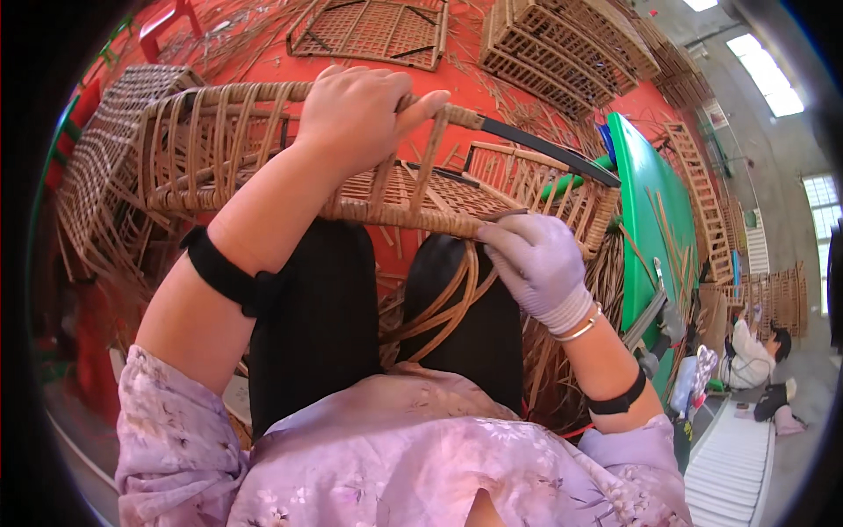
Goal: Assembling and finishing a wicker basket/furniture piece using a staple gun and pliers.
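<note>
A long wicker basket frame of brown cane lies across my knees, with slatted sides and dark bars along its upper rail. My bare left hand is wrapped round this upper rail, thumb pointing right. At the lower rail, wound with cane, my right hand in a pale glove pinches a cane strip against the wrapping. Loops of loose cane hang from beneath that hand over my lap. The right fingertips partly hide the strip.
Woven panels and stacked baskets stand on the red floor among cane scraps. Another woven basket is at left. A green table with strips and tools stands at right. Farther right, another person sits low.
</note>
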Available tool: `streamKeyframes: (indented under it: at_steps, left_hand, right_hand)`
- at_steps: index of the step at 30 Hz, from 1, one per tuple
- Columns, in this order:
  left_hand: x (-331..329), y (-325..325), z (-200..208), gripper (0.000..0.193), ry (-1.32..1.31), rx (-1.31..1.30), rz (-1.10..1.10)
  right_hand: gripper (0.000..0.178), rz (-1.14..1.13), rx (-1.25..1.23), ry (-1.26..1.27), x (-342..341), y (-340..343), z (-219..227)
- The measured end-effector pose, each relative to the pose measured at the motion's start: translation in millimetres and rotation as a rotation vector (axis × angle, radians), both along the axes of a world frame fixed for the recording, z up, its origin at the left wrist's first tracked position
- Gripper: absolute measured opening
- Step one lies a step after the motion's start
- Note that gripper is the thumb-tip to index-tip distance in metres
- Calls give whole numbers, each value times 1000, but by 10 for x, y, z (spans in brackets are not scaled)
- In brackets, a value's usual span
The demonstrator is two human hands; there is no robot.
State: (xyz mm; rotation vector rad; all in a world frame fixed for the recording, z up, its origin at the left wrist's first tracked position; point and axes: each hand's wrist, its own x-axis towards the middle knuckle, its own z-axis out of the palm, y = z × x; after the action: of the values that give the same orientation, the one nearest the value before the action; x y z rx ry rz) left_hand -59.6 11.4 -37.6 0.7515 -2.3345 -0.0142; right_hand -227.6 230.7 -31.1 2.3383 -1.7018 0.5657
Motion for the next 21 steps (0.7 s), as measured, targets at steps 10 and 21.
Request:
streamKeyframes:
  at_steps: [10,21]
  left_hand:
    - [-64,24,-35,50,48,-54,-10]
    - [-42,42,-31,49,-9,-22,30]
  right_hand:
    - [21,-45,-105,-72,244,-2,-319]
    - [26,94,25,-10,272,-39,-224]
